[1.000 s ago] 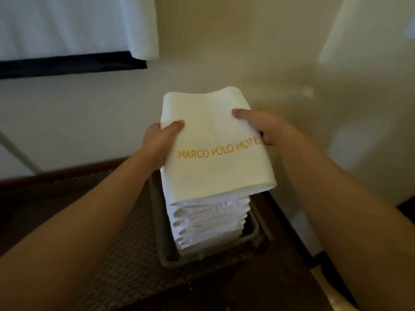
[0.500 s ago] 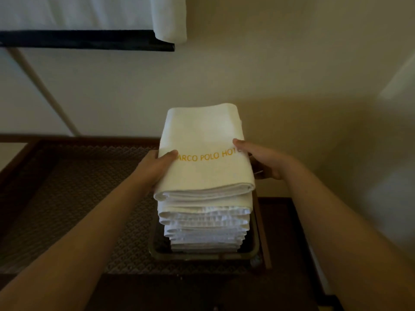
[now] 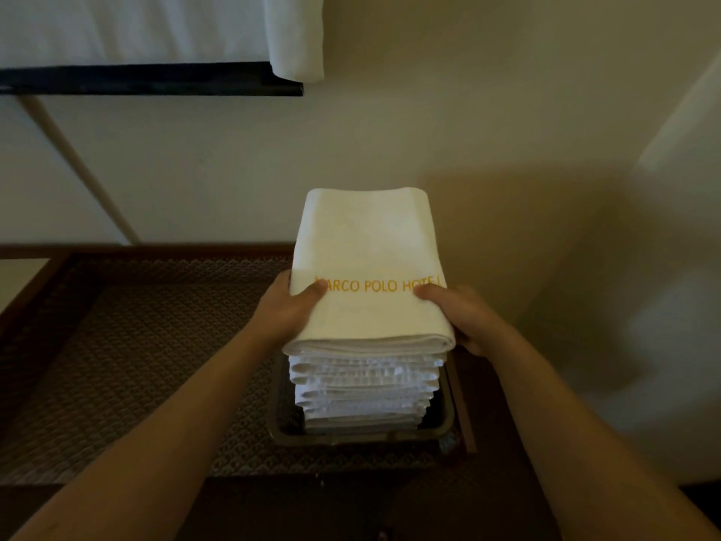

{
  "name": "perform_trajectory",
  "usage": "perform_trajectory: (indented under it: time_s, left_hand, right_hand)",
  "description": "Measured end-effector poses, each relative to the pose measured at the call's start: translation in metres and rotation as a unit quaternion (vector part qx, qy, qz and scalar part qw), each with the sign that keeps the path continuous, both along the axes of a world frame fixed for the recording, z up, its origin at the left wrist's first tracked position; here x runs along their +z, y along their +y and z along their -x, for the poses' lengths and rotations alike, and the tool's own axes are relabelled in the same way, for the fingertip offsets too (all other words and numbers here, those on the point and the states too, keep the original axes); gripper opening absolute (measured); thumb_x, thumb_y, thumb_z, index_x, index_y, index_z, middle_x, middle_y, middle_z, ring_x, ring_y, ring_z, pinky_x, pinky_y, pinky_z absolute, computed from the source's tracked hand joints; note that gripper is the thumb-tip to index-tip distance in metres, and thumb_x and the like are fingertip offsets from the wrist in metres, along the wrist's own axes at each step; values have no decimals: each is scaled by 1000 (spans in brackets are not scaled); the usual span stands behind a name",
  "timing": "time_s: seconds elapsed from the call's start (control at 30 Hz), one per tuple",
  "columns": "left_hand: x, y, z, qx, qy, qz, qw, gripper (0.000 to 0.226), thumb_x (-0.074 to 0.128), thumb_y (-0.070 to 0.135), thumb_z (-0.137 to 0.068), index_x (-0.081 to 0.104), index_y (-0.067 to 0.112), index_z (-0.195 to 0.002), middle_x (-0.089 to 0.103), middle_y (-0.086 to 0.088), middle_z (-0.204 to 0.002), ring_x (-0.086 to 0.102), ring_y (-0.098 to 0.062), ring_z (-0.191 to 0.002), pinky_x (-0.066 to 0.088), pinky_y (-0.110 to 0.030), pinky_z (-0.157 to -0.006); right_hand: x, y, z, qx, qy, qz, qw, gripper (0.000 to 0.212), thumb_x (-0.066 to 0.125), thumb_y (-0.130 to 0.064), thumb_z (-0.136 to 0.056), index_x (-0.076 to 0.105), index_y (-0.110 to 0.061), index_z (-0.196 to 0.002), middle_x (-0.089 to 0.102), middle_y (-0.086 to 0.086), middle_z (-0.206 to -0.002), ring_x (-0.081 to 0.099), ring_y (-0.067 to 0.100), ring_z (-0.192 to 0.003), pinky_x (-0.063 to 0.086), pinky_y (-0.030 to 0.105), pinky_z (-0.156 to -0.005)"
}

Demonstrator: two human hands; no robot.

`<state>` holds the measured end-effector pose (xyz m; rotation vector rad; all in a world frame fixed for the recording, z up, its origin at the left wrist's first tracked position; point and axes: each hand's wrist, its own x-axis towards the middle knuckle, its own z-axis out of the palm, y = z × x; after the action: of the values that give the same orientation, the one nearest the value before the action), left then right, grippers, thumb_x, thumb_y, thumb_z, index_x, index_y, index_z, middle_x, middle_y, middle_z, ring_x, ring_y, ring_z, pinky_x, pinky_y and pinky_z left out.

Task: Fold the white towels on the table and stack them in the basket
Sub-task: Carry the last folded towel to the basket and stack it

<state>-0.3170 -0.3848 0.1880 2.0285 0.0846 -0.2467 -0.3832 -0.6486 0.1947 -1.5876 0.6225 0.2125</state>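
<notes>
Top towel (image 3: 370, 263) sits on the stack now, a thick cream-white fold with gold lettering across it, reading "ARCO POLO HOTEL" with the first letter under a thumb. The left hand (image 3: 290, 312) grips its left edge, thumb on top over the start of the lettering, the other fingers tucked underneath out of sight. The right hand (image 3: 456, 314) mirrors it on the right edge, thumb pressed on top by the last letter, fingers curled below the fold. Beneath it, the pile of folded white towels (image 3: 364, 388) shows its layered, waffle-textured edges toward the camera, narrowing a little toward the bottom. The pile stands in the dark basket (image 3: 444, 423), which sits at the right edge of the table (image 3: 128, 365), near its front right corner. The table is dark, with a raised wooden rim and a woven, diamond-patterned top. Behind it, a plain cream wall; up at the top left, a black shelf (image 3: 156, 78) carries white fabric (image 3: 156, 27) that hangs over its right end, and a pale pole (image 3: 78, 165) slants down below it. The room is dim, so the basket's material is hard to tell, and the stack hides its inside and far rim.
</notes>
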Motion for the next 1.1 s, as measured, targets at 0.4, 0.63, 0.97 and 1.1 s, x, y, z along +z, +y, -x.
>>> perform_trajectory:
  time_s: [0.4,0.63,0.97,1.1]
  left_hand:
    - [28,-15,-45,-86,-135,-242,957,77,50,63,-95,24,28,-158,31,-8,-161,35,-35,-143,35,-56,-115]
    - [7,-44,-99,-178,-68,-352,916,76,26,74,-97,5,40,-162,-13,8,-170,2,-34,-156,15,-58,-123]
    - [-45,-66,-106,-189,-72,-311,929,76,29,75,-95,7,43,-161,-22,13,-167,30,-37,-148,28,-47,-119]
    - [-36,-68,-111,-195,-47,-308,930,77,29,77,-94,6,46,-160,-22,16,-167,29,-44,-146,26,-49,-119]
  right_hand:
    - [48,19,-60,104,-77,465,876,82,55,-52,-94,17,-21,-160,13,9,-168,18,35,-153,27,55,-119]
    - [11,22,-113,204,3,536,819,77,25,-64,-100,0,-26,-163,-12,-4,-171,-5,37,-156,4,67,-120]
    - [-41,0,-111,171,12,509,844,77,22,-66,-100,-4,-31,-163,-14,-7,-170,-4,35,-156,3,66,-121]
    - [-32,-5,-116,188,20,495,848,77,23,-66,-100,-4,-32,-163,-16,-9,-170,-6,35,-156,1,67,-120]
